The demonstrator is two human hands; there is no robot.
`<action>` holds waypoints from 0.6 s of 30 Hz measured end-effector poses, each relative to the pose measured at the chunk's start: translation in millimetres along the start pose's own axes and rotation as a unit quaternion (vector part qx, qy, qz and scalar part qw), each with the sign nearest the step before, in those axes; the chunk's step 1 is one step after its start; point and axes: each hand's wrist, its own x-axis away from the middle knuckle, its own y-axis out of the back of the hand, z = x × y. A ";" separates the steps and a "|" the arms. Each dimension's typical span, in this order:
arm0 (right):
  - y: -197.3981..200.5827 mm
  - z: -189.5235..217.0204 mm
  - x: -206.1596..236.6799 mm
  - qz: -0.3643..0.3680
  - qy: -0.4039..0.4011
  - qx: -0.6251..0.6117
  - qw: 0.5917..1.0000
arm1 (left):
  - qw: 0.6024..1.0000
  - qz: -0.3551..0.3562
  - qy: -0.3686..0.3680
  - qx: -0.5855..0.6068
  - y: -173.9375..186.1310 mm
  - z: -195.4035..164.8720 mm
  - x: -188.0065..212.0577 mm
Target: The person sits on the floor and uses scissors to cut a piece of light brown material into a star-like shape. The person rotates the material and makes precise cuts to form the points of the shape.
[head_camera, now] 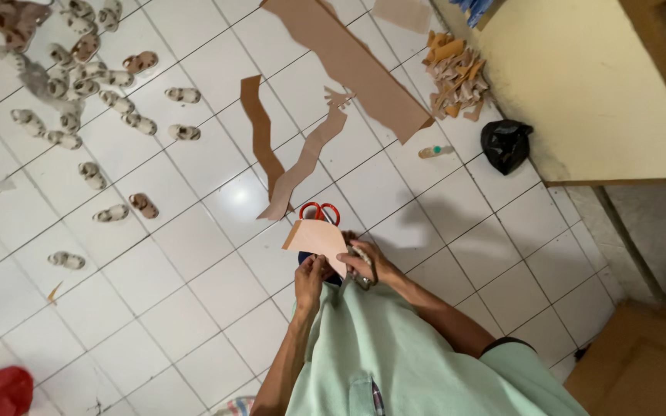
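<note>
both grips work close together over the white tiled floor (194, 308): the left hand (310, 279) is closed, pinching the lower edge of a pale tan cut piece (317, 239), while the right hand (368, 264) curls shut around the same piece's 4 o'clock corner, with something small and metallic showing under its fingers that cannot be made out. both forearms rise from 6 o'clock, out of a mint green shirt (379, 354). the cut piece is held tilted just above the hands. red-handled scissors (319, 211) lie on the floor just at 12 o'clock of it, touching the tip of a long wavy brown offcut strip (302, 166). further toward 12 o'clock lies a broad brown sheet (356, 65). at 10 o'clock, well apart, small patterned sandal pieces (94, 85) are scattered. at 2 o'clock sit a scrap pile (456, 73) and a black bag (506, 144).
</note>
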 end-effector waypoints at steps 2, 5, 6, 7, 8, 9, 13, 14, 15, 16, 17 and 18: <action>-3.4 8.5 -14.7 -0.004 0.016 0.002 1.000 | 0.999 0.007 0.018 -0.032 5.4 -15.1 -17.7; 14.2 16.9 -48.4 -0.021 0.008 0.042 0.999 | 0.999 0.003 0.030 -0.034 -4.0 -28.3 -58.5; 22.6 21.0 -62.1 -0.030 -0.001 0.065 0.997 | 0.999 0.002 0.029 -0.033 -7.2 -32.9 -75.1; 28.9 24.4 -75.9 -0.040 0.000 0.017 0.999 | 0.999 -0.001 0.026 -0.030 -8.6 -37.8 -92.1; 32.4 27.5 -86.2 -0.049 0.004 -0.031 0.998 | 0.999 -0.006 0.020 -0.028 -9.6 -43.9 -106.3; 34.0 33.9 -101.5 -0.059 0.007 -0.079 0.995 | 0.999 -0.008 0.013 -0.042 -6.8 -53.4 -125.0; 72.6 41.7 -161.1 -0.096 0.038 0.029 0.994 | 0.994 0.008 -0.023 -0.108 -13.7 -67.8 -198.2; 82.6 38.8 -174.7 -0.100 0.054 0.051 0.992 | 0.991 0.018 -0.037 -0.127 -12.2 -67.8 -215.5; 91.5 39.1 -185.8 -0.105 0.067 0.071 0.990 | 0.988 0.024 -0.046 -0.145 -13.7 -70.2 -231.4; 95.5 38.3 -199.0 -0.110 0.057 0.048 0.991 | 0.985 0.028 -0.054 -0.162 -13.2 -72.1 -247.4; 96.9 36.6 -215.4 -0.116 0.049 0.031 0.992 | 0.982 0.032 -0.066 -0.175 -9.9 -71.5 -263.8; 100.4 30.1 -232.0 -0.120 0.045 0.016 0.992 | 0.980 0.032 -0.072 -0.182 -6.7 -65.2 -279.6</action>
